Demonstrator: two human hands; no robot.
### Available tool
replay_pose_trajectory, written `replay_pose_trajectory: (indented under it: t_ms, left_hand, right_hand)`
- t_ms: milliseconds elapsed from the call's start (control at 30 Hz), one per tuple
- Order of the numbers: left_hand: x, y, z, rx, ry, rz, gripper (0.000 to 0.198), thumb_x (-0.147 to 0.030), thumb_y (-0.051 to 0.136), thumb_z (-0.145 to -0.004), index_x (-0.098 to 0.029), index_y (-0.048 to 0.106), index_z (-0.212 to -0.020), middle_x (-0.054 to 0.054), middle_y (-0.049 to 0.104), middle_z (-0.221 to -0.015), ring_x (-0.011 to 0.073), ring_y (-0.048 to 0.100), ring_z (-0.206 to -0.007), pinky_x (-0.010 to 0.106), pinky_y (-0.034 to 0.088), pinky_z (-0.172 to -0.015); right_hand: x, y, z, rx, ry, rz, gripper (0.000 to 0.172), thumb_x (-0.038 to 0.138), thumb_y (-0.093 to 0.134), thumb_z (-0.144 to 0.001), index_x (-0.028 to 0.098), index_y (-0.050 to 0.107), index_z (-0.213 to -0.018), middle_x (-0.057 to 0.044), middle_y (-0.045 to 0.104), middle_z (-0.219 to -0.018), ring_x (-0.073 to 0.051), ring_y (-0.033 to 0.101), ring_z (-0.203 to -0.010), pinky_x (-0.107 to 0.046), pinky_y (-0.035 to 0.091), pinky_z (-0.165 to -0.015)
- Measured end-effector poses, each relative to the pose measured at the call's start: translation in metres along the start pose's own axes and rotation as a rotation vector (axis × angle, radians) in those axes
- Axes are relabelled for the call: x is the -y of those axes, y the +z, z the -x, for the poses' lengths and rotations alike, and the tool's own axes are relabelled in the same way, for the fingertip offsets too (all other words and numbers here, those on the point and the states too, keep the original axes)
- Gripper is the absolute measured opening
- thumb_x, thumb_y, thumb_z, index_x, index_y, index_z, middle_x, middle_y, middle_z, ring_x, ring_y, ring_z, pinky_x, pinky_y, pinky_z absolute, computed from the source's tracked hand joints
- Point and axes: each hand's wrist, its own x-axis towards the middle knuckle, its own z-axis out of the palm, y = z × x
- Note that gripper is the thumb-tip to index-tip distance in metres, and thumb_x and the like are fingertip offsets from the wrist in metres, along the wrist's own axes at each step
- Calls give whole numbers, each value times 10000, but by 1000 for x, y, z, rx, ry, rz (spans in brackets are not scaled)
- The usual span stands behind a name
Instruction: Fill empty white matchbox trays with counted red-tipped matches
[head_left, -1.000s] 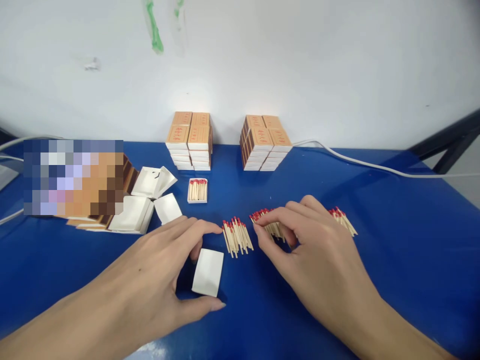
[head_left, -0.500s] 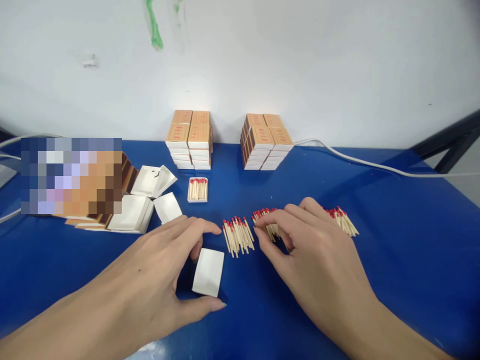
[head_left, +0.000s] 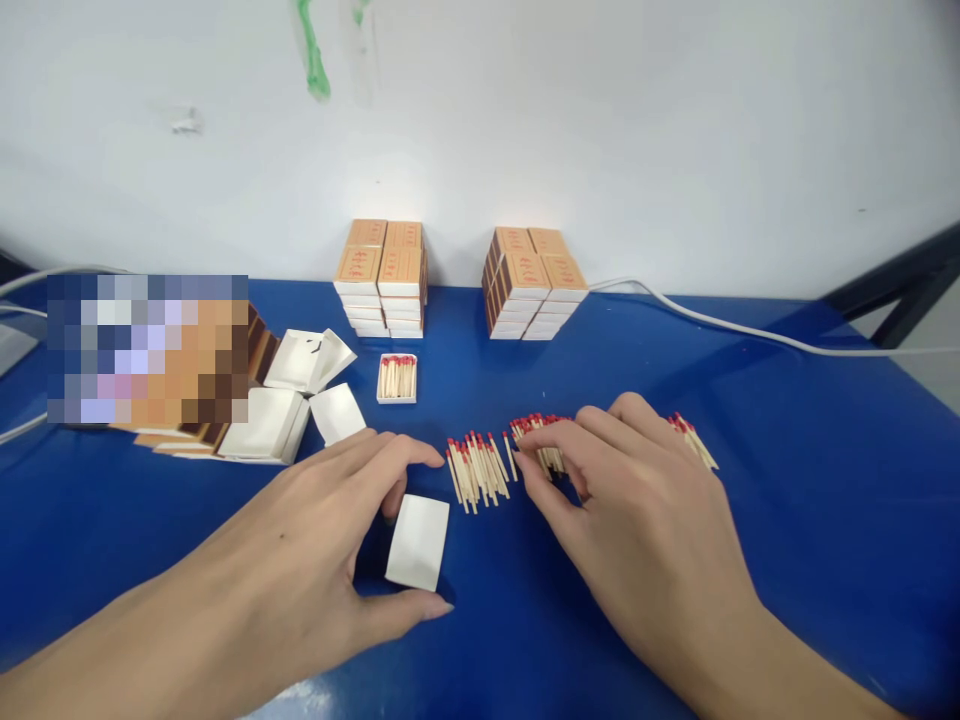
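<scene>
In the head view, the left hand point(head_left: 330, 525) arches around a white tray point(head_left: 418, 542) on the near part of the blue table point(head_left: 795, 570), thumb and forefinger well apart. The thumb lies just beside the near edge; whether a finger touches the far left corner I cannot tell. That loose curve seems meant to guard the tray rather than grip it.

The right hand point(head_left: 637, 510) bends over the middle match pile point(head_left: 546, 455), its thumb and forefinger tips almost together beside a single match point(head_left: 510, 456). Whether they pinch it I cannot tell. Such a fine pose probably suits thin sticks.

The left match pile point(head_left: 475, 472) lies between the hands, and the right match pile point(head_left: 697, 442) shows partly beyond the right hand. Heads point far, likely to keep the sticks aligned.

Farther off, a filled tray point(head_left: 397, 400) holds matches. Two matchbox stacks point(head_left: 534, 285) stand by the wall, and loose trays point(head_left: 259, 425) lie left, perhaps to leave the middle for handwork.
</scene>
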Motion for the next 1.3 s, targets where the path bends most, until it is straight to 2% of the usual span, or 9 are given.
replay_pose_trajectory:
  t_ms: [67,300,467,667,733,900,1100,1300]
  left_hand:
    - [0,0,0,3,-6,-4,709,-468,928,-884,-388,542,-1473,-8,696,-1167,218,744,-982,351,630,-836]
    - [-1,-1,2,-4,-14,-3,708,-485,922,-881,-400,564,-1486,-10,712,-1181,196,737,-876,330,605,-738]
    - [-1,-2,2,0,-9,7,699,-474,927,-880,-392,568,-1474,-1,724,-1232,213,749,-944,350,631,-809]
    - [1,0,2,-19,7,8,703,-494,941,-865,-387,587,-1463,7,721,-1187,278,762,-1114,402,652,-929]
    - [1,0,1,-22,12,3,715,-493,942,-866,-395,573,-1471,5,715,-1185,280,760,-1115,418,654,-944]
    - [1,0,1,-16,20,4,732,-476,948,-865,-396,557,-1479,9,720,-1231,276,755,-1104,418,654,-944]
    - [-1,-2,2,-10,2,17,697,-474,940,-867,-381,589,-1461,14,738,-1232,269,764,-1103,378,655,-891]
    - [0,-2,2,-8,-3,33,693,-465,934,-871,-397,584,-1465,-12,735,-1284,202,760,-956,326,635,-779]
  right_hand:
    - [0,0,-1,1,-3,-23,174,109,738,-1017,180,774,-863,-27,617,-713,-255,504,-765,-404,405,-702]
    - [-1,2,0,13,-9,-7,119,155,765,-1020,190,759,-907,-39,673,-763,-267,529,-792,-404,420,-741]
    - [-1,1,0,-7,-9,26,196,172,722,-1056,201,735,-863,-36,676,-735,-262,541,-778,-400,409,-721]
    - [0,-1,0,-11,-6,108,255,162,703,-1045,224,703,-798,-37,693,-731,-275,555,-794,-425,386,-759]
    - [0,-1,1,-5,1,115,274,172,710,-1043,227,689,-776,-40,684,-718,-277,551,-792,-431,380,-753]
    - [0,2,2,26,7,11,185,143,740,-1017,213,720,-847,-26,703,-748,-260,531,-790,-407,404,-733]
    - [1,4,2,53,19,-60,205,160,708,-1044,217,696,-848,-25,688,-748,-233,517,-769,-386,411,-714]
    - [3,3,0,72,38,-155,216,172,682,-1064,208,718,-853,-21,657,-724,-220,485,-724,-388,406,-705]
